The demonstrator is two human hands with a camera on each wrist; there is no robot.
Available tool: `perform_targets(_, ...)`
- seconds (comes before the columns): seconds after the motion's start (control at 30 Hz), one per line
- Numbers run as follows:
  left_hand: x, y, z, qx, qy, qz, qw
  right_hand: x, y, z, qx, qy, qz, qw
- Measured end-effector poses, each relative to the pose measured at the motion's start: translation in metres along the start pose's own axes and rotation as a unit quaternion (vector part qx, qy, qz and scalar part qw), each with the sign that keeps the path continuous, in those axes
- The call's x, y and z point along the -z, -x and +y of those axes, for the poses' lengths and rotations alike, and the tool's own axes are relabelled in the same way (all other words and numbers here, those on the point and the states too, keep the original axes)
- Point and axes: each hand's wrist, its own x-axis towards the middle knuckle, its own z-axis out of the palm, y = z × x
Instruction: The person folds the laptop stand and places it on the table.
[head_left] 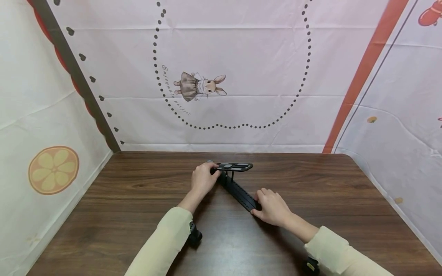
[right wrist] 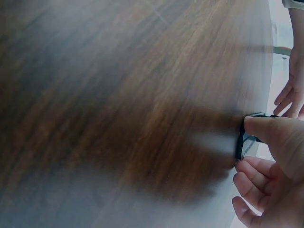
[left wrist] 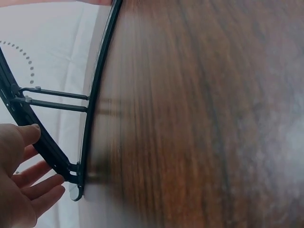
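A black folding stand (head_left: 238, 194) rests on the table, its long base bar running slantwise between both hands. Above the base, a slotted upper plate (head_left: 235, 167) is propped up. In the left wrist view, two thin struts (left wrist: 59, 108) join the base bar (left wrist: 93, 90) to the raised upper bar (left wrist: 45, 142). My left hand (head_left: 203, 178) holds the upper part near its hinged far end, thumb on one side and fingers on the other. At the base's near end, my right hand (head_left: 273, 209) pinches the bar; the right wrist view shows the thumb (right wrist: 261, 127) over its edge.
The dark wooden table (head_left: 138, 226) extends around the stand. A white printed cloth (head_left: 259, 76) hangs behind it, with more cloth at both sides. Dark wrist cameras sit below the left sleeve (head_left: 162, 241) and right sleeve (head_left: 340, 253).
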Motion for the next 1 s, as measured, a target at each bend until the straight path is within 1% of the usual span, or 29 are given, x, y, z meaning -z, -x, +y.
perform_targets(0.23,-0.007,-0.004,-0.003,-0.002,0.024,0.008,0.9997,0.003,0.003,0.003,0.045,-0.014,0.003,0.9989)
perform_targets(0.4,-0.009,-0.007,-0.002,-0.001,0.047,0.003,0.9989,0.004,0.004,0.004,0.072,-0.029,0.005,0.997)
perform_targets(0.53,-0.012,-0.009,-0.001,0.003,0.055,-0.001,0.9985,0.004,0.004,0.004,0.09,-0.044,0.008,0.9949)
perform_targets(0.73,-0.018,-0.012,0.001,0.014,0.072,-0.017,0.9972,0.001,0.003,0.005,0.115,-0.063,0.003,0.9913)
perform_targets(0.83,-0.021,-0.014,0.001,0.015,0.077,-0.022,0.9967,0.0,0.003,0.006,0.128,-0.065,0.002,0.9897)
perform_targets(1.0,-0.023,-0.017,0.004,0.007,0.09,-0.023,0.9956,-0.002,0.001,0.01,0.157,-0.05,0.022,0.9861)
